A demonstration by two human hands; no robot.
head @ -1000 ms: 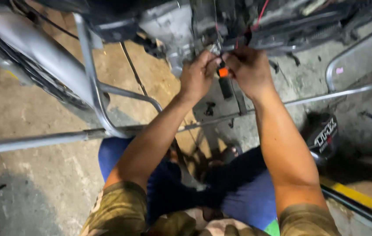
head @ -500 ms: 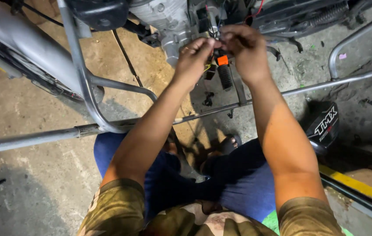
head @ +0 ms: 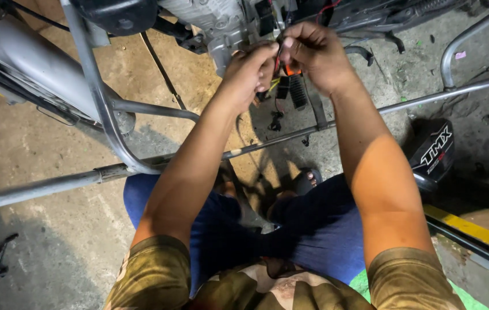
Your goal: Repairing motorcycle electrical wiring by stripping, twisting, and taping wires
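Orange connector with thin red and yellow wires, pinched between the fingertips of both hands beneath the grey engine casing. Left hand closes narrowly on the wires; right hand curls tight over the connector just beside it. Below the hands run a black ribbed footpeg and a steel frame tube. Risk, as judged: the fine wires could tear or slip from so slight a pinch if pulled hard.
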